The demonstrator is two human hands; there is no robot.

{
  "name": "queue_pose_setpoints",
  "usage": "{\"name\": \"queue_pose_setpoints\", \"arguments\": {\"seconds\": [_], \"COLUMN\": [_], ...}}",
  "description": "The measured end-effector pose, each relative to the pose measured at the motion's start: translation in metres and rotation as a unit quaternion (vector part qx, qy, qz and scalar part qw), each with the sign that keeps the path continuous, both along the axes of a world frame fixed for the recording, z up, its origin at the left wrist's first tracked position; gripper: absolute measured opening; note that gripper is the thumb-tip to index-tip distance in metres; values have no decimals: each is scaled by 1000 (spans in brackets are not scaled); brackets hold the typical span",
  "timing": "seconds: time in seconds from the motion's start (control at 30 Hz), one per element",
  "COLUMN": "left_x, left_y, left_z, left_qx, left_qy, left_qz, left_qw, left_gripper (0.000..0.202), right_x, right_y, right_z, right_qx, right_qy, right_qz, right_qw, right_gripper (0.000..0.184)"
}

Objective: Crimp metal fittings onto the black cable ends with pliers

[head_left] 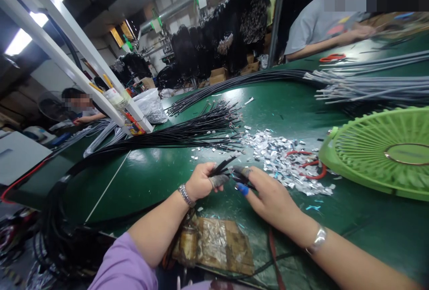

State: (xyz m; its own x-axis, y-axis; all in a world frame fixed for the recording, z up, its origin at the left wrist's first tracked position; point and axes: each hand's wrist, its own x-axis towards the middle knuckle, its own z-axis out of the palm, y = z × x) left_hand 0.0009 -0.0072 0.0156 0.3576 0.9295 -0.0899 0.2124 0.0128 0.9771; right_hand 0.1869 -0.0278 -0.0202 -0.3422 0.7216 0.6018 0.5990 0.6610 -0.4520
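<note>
My left hand (201, 180) is closed round the ends of a few black cables (223, 165) near the front of the green table (150, 178). My right hand (268, 194) meets it from the right, its taped fingertips pinching the same cable ends. A large bundle of black cables (174, 137) lies just beyond my hands and trails off the table to the left. A heap of silvery foil scraps (281, 158) lies right of my hands, with red-handled scissors (310, 169) partly buried in it.
A green fan grille (382, 151) lies at the right. Grey cables (368, 86) and another black bundle (241, 82) lie farther back, near red scissors (331, 58). One person sits at the far right, another at the left. A taped cardboard pad (217, 245) sits at the front edge.
</note>
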Motion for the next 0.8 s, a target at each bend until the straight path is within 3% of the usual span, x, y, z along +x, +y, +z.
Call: {"name": "queue_pose_setpoints", "arguments": {"seconds": [0.37,0.8], "left_x": [0,1], "left_y": [1,2], "left_z": [-3,-5], "left_qx": [-13,-71], "left_qy": [43,-18], "left_qz": [-36,-32], "left_qw": [998,997], "left_gripper": [42,51], "right_x": [0,-6], "right_y": [0,-2], "right_z": [1,2], "right_qx": [34,-15], "right_qy": [-68,-19], "right_qz": [-11,-14], "right_qw": [997,1000], "right_gripper": [11,11]}}
